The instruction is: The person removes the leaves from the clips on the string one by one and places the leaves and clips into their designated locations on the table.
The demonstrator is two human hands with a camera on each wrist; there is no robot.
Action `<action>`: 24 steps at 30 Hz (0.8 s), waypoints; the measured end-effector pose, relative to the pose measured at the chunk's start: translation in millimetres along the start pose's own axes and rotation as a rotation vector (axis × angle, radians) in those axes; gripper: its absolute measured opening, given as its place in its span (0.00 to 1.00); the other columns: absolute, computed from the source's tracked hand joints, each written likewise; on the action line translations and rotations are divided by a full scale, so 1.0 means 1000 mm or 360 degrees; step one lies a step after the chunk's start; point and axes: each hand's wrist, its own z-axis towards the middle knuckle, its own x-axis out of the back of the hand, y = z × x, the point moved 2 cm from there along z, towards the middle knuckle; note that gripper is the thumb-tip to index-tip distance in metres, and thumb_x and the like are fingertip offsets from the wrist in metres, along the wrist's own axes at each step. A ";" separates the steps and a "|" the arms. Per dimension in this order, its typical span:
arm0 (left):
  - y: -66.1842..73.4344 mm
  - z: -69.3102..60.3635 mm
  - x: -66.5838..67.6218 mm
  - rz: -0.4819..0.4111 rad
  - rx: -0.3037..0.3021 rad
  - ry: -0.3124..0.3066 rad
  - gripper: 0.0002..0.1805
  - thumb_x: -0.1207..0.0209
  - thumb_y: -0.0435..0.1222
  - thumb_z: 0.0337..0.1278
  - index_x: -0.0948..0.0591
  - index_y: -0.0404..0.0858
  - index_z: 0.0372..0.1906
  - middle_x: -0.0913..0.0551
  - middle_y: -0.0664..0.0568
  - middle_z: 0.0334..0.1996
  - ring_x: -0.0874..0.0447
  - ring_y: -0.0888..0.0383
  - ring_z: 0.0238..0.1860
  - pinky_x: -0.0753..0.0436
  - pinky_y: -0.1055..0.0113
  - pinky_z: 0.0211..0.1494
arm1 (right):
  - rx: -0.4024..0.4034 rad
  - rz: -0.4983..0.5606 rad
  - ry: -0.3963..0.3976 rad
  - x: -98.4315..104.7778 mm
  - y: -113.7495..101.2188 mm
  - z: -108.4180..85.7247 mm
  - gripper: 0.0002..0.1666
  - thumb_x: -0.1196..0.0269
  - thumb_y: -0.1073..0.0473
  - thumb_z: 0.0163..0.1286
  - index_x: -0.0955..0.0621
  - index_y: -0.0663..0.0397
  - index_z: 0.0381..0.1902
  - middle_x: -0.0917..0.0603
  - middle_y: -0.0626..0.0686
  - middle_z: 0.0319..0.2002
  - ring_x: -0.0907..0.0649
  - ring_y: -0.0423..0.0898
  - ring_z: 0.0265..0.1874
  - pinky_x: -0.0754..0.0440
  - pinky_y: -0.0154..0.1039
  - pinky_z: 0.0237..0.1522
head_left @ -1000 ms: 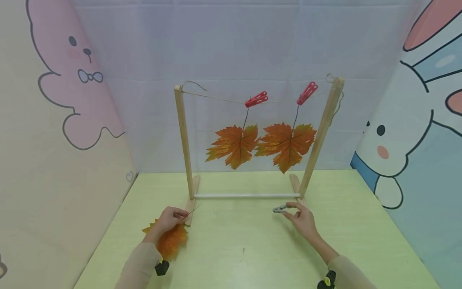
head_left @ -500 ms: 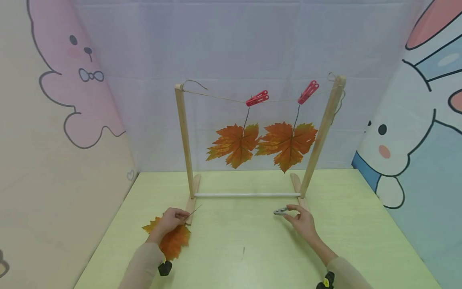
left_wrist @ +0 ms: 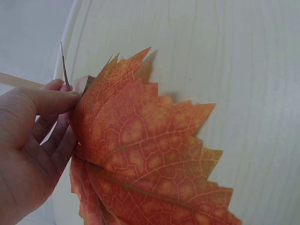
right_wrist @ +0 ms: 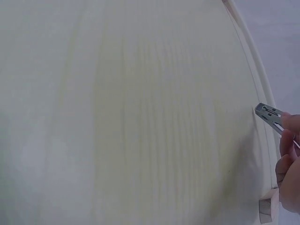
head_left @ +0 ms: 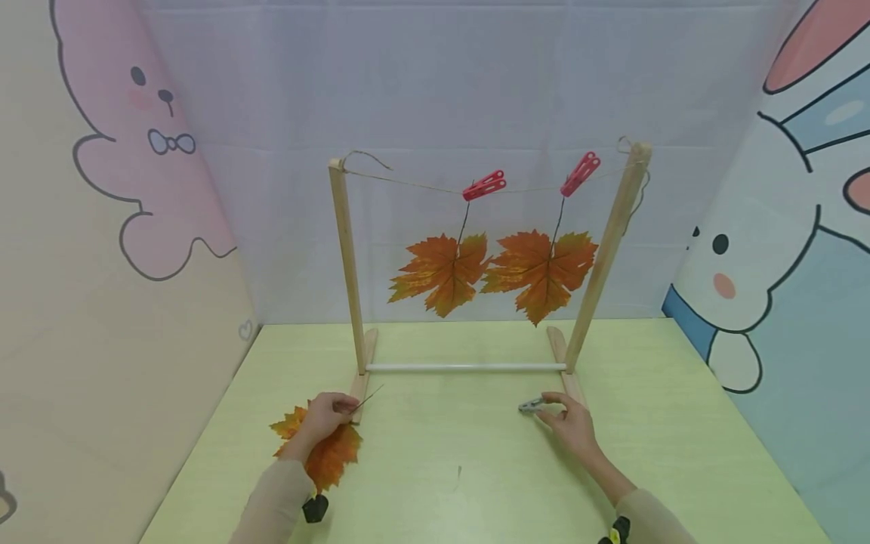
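My left hand (head_left: 328, 418) pinches the thin stem (left_wrist: 64, 65) of an orange maple leaf (left_wrist: 150, 145) between thumb and fingers; the leaf spreads below the hand and partly under the wrist. At the right, my right hand (head_left: 573, 428) holds a grey clothespin (head_left: 531, 406) between thumb and fingertips, its jaw end pointing left; the right wrist view shows the same clothespin (right_wrist: 269, 114). Two red clothespins (head_left: 485, 186) (head_left: 581, 174) grip a string, and from them two orange leaves (head_left: 445, 273) (head_left: 540, 273) hang by their stems.
The wooden frame's left post (head_left: 348, 272) and right post (head_left: 607, 261) carry the string (head_left: 408, 183). A white rod (head_left: 462, 367) joins them low down, and wooden feet rest on the table (head_left: 435, 483). A small dark scrap (head_left: 458, 472) lies near the front.
My right hand with the grey clothespin has moved slightly down and toward the front. My left hand has shifted a little to the right, and its leaf moved with it.
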 end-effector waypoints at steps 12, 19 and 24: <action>-0.002 0.001 -0.005 -0.0054 0.0180 0.0088 0.11 0.41 0.18 0.42 0.18 0.27 0.35 0.17 0.45 0.29 0.20 0.55 0.31 0.20 0.66 0.34 | -0.0104 -0.0220 -0.0064 -0.001 0.006 -0.001 0.18 0.34 0.67 0.53 0.21 0.67 0.43 0.19 0.62 0.39 0.38 0.31 0.07 0.40 0.28 0.11; -0.006 0.000 -0.005 0.0010 0.0206 0.0118 0.11 0.40 0.19 0.42 0.18 0.29 0.35 0.17 0.47 0.30 0.20 0.56 0.31 0.20 0.64 0.35 | -0.0182 -0.0416 -0.0105 -0.003 0.010 -0.002 0.20 0.33 0.63 0.50 0.20 0.62 0.43 0.23 0.48 0.19 0.37 0.35 0.09 0.41 0.29 0.12; -0.008 0.000 -0.005 0.0021 0.0267 0.0099 0.11 0.40 0.20 0.44 0.18 0.31 0.37 0.17 0.48 0.31 0.20 0.56 0.32 0.20 0.62 0.38 | -0.0132 -0.0477 -0.0091 -0.004 0.009 -0.002 0.20 0.32 0.64 0.48 0.20 0.62 0.41 0.27 0.46 0.15 0.35 0.35 0.10 0.38 0.31 0.14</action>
